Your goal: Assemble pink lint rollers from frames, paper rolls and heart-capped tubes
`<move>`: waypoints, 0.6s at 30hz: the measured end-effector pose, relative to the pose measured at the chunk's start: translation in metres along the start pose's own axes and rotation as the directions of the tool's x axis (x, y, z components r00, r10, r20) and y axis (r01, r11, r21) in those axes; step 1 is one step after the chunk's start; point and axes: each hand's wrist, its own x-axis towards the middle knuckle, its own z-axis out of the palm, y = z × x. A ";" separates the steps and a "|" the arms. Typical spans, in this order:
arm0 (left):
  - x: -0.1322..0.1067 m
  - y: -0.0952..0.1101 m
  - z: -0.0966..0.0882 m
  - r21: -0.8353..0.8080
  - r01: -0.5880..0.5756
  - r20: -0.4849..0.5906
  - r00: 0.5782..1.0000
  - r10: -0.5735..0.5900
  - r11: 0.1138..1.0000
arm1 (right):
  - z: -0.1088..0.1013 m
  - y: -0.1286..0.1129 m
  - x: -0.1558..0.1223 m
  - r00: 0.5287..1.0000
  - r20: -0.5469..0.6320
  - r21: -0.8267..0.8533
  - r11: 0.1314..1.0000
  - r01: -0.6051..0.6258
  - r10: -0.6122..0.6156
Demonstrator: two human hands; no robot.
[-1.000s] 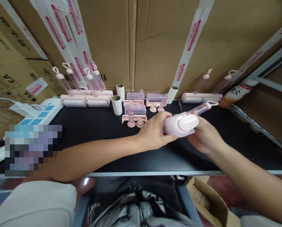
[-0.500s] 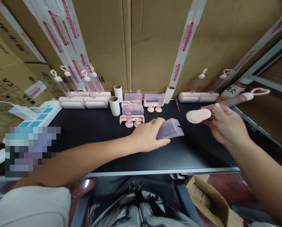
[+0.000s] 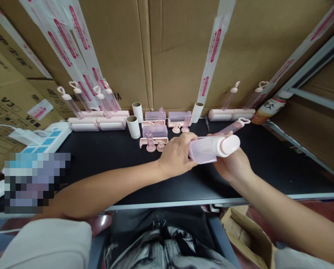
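Observation:
My left hand (image 3: 176, 155) is closed round a translucent purple curved cover (image 3: 202, 153), held above the black table. My right hand (image 3: 235, 166) is wrapped round a pink lint roller (image 3: 230, 145) whose rounded end cap faces me. The roller's clear pink handle (image 3: 230, 128), tipped with a heart-shaped loop, points up and to the right. Cover and roller meet between my hands; whether they are joined I cannot tell. Just behind my left hand lie a pink holder part (image 3: 144, 142), a clear pink handle tube (image 3: 149, 139) standing on a round cap, and another purple cover (image 3: 159, 131).
Several lint rollers with upright handles stand at the back left (image 3: 84, 124) and back right (image 3: 221, 114). White cardboard tubes (image 3: 133, 127), a screwdriver-like tool (image 3: 207, 124), a bottle (image 3: 272, 108) and a power strip (image 3: 50, 138) are on the table (image 3: 105, 153). Cardboard boxes (image 3: 180, 48) wall the back.
My right hand has moved left with the lint roller, bringing it against the purple cover. The cover has turned slightly in my left hand, which stays nearly in place.

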 end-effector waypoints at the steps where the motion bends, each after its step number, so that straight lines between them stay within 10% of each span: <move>1: 0.000 -0.002 0.001 0.013 -0.023 -0.026 0.999 0.024 1.000 | 0.001 0.001 0.002 1.000 -0.003 -0.004 1.000 0.031 -0.031; 18: 0.002 -0.017 -0.002 -0.059 -0.133 -0.130 0.984 0.124 0.989 | 0.014 -0.003 -0.003 0.988 -0.038 -0.001 0.988 0.151 -0.151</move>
